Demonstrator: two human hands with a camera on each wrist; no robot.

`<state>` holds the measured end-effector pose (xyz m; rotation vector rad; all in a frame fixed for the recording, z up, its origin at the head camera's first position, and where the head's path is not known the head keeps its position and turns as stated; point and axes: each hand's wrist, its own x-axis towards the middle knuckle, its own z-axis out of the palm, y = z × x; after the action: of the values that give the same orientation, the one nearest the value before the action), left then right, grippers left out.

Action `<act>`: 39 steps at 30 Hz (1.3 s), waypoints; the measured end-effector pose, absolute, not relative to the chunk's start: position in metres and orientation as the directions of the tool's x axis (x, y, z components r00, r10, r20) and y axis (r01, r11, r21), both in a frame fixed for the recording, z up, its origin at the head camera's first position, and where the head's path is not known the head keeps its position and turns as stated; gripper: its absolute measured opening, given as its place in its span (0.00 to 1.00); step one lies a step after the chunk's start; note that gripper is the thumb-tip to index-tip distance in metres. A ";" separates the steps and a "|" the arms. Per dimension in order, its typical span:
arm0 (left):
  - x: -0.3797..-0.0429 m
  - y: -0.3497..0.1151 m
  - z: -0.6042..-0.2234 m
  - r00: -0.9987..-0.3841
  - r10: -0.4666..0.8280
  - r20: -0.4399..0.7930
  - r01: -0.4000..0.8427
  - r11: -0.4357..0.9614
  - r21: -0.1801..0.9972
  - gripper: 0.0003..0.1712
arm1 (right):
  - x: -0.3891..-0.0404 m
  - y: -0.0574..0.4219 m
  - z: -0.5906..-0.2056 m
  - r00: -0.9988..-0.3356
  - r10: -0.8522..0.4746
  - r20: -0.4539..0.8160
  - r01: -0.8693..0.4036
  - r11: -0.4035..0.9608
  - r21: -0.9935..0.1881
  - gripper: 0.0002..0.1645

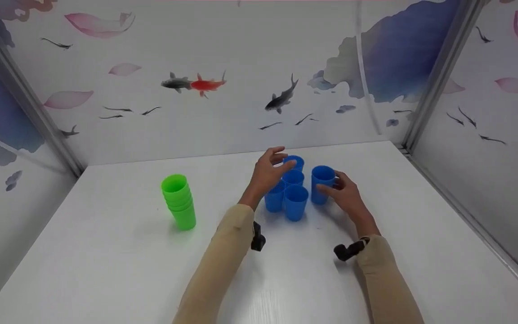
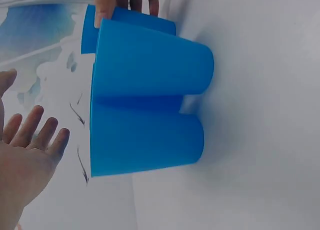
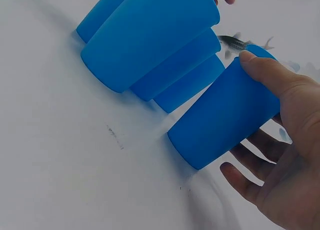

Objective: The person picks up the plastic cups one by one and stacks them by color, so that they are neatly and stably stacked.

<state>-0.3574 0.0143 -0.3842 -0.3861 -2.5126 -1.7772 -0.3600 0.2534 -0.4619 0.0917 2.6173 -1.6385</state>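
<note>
Several blue cups stand upright in a tight cluster, with a front cup (image 1: 295, 207), a left cup (image 1: 274, 201) and others behind. Just right of them is another blue cup (image 1: 321, 191), upright and apart from the cluster in the head view. My right hand (image 1: 346, 193) grips this cup, thumb on the near side and fingers round the far side, as the right wrist view also shows. Over the cluster's left side hovers my left hand (image 1: 268, 173), its fingers spread and holding nothing. In the left wrist view, the left hand (image 2: 30, 160) is beside the cup rims.
A stack of green cups (image 1: 180, 202) stands on the white table (image 1: 119, 252), left of my left arm. Printed panels with fish and petals enclose the table at the back (image 1: 241, 121) and both sides. A black wrist camera (image 1: 257, 236) sits on my left sleeve.
</note>
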 end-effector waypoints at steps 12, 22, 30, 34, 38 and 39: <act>-0.359 -0.026 -0.405 -0.973 0.217 0.079 0.162 0.395 0.904 0.42 | -0.361 0.257 -0.464 -0.998 -0.006 -0.059 0.052 0.384 -0.922 0.62; -0.357 -0.040 -0.422 -0.956 0.286 0.058 0.182 0.427 0.886 0.48 | -0.361 0.256 -0.465 -0.999 -0.010 -0.053 0.045 0.397 -0.917 0.64; -0.355 -0.040 -0.436 -0.955 0.295 -0.024 0.120 0.461 0.879 0.51 | -0.361 0.256 -0.464 -0.998 -0.002 -0.067 0.061 0.385 -0.921 0.63; -0.355 -0.040 -0.443 -0.952 0.301 -0.054 0.101 0.475 0.874 0.51 | -0.361 0.255 -0.463 -0.997 0.003 -0.077 0.072 0.382 -0.921 0.62; -0.356 -0.039 -0.446 -0.952 0.300 -0.067 0.086 0.469 0.879 0.51 | -0.362 0.253 -0.462 -0.996 0.012 -0.091 0.089 0.381 -0.920 0.63; -0.356 -0.039 -0.446 -0.951 0.301 -0.065 0.085 0.462 0.883 0.51 | -0.362 0.253 -0.461 -0.995 0.015 -0.094 0.093 0.381 -0.920 0.63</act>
<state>-0.3556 -0.0389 -0.4461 -0.3840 -2.8621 -1.7073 -0.3616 0.2531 -0.4612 0.0995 2.5517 -1.7071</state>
